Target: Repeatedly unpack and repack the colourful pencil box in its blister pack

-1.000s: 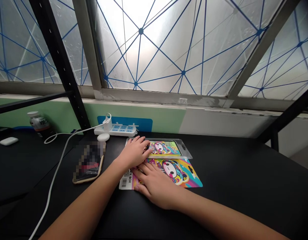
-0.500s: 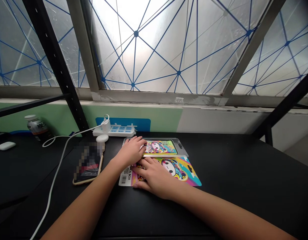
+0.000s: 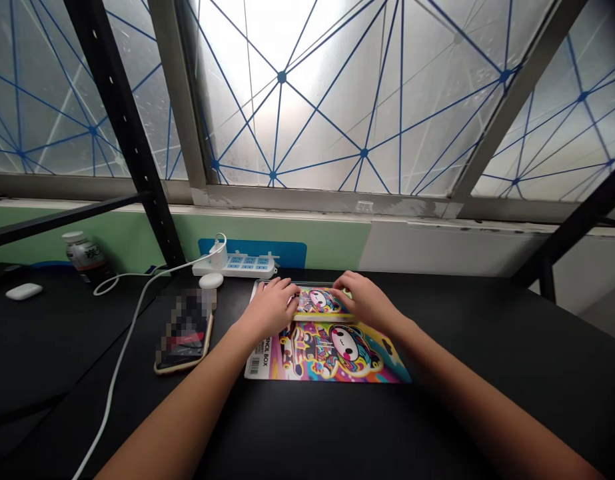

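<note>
A colourful cartoon-printed card [image 3: 327, 353] marked "PENCIL BOX" lies flat on the black table [image 3: 487, 373]. Just behind it lies a pencil box [image 3: 321, 301] with the same print, in a clear plastic shell. My left hand [image 3: 270, 308] rests on the left end of the box with its fingers curled over the edge. On the right end sits my right hand [image 3: 367, 301], its fingers bent over the box's far side. Both hands grip the box from opposite ends; the card lies uncovered.
A phone [image 3: 184, 331] lies left of the card. A white cable [image 3: 122, 347] runs to a white power strip [image 3: 234, 265] by the wall, with a small white case [image 3: 210, 280] beside it. Further left stand a bottle [image 3: 82, 255] and a white mouse [image 3: 23, 291].
My right hand has lifted off the printed card and moved back to the right end of the pencil box. The left hand stayed on the left end.
</note>
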Tool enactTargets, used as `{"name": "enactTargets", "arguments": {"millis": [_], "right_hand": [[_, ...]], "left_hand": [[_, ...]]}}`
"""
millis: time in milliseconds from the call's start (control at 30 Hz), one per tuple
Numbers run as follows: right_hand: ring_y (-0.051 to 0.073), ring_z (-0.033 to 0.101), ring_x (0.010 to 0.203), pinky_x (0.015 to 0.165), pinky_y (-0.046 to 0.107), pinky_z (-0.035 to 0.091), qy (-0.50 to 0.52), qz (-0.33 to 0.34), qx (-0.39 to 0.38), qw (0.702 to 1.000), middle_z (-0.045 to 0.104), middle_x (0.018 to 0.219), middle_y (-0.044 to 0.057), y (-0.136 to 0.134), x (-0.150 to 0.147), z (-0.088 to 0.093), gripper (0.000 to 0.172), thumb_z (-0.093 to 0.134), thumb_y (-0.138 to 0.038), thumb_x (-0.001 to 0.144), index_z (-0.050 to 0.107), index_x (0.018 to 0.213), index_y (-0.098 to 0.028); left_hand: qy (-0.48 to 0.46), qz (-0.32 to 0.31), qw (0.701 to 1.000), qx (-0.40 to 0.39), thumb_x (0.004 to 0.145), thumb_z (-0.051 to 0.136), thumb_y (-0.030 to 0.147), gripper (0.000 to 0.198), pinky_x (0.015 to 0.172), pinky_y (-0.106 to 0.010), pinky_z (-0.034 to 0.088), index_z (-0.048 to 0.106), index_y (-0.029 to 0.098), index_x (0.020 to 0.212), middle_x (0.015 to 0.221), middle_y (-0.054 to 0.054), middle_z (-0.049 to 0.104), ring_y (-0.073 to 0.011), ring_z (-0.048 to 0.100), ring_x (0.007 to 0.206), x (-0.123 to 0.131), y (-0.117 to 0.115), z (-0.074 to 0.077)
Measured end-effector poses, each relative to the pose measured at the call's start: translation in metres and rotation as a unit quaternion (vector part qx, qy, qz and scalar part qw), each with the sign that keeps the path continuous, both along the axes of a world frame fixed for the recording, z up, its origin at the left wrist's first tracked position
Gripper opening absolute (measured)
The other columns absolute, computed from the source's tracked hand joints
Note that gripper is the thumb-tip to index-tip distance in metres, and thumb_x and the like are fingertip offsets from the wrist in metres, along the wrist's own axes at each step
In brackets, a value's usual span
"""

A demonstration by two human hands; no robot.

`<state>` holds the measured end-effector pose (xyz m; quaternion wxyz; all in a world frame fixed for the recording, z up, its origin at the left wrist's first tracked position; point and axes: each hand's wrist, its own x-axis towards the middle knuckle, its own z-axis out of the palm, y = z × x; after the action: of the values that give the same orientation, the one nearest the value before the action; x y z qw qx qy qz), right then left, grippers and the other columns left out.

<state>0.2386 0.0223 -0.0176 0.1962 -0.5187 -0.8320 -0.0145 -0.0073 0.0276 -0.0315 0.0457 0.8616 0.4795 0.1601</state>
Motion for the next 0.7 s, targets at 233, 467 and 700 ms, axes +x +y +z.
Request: {"name": "enactTargets", "arguments": {"millis": [233,467,700], "right_hand": [[0.029,0.060,0.105,0.087,0.039,0.049,-0.039,0.029,-0.119,0.992,0.064,0.110,0.012,0.022,0.027,0.009,0.050,0.063,-0.062,0.084,0.070,0.109,-0.020],[0.032,0.057,0.107,0.090,0.046,0.047,-0.066,0.015,-0.132,0.989,0.061,0.110,0.013,0.031,0.022,0.007,0.050,0.068,-0.060,0.080,0.070,0.111,-0.021],[0.034,0.052,0.111,0.093,0.051,0.042,-0.064,0.003,-0.070,0.995,0.058,0.116,0.012,0.028,0.023,-0.001,0.046,0.073,-0.060,0.076,0.065,0.101,-0.022]], "left_hand": [[0.000,0.010,1.000,0.001,0.102,0.033,0.039,0.038,0.113,-0.057,0.030,0.058,0.028,0.128,0.150,-0.008,0.049,-0.0296,0.039,0.140,0.000,0.001,-0.005],[0.001,0.017,1.000,-0.006,0.101,0.033,0.041,0.042,0.114,-0.061,0.026,0.054,0.026,0.134,0.152,-0.009,0.047,-0.0317,0.036,0.143,0.001,0.003,-0.007],[-0.010,0.029,0.999,0.013,0.101,0.037,0.046,0.042,0.114,-0.066,0.020,0.054,0.026,0.134,0.151,-0.010,0.048,-0.0324,0.033,0.144,-0.001,0.003,-0.002]]}}
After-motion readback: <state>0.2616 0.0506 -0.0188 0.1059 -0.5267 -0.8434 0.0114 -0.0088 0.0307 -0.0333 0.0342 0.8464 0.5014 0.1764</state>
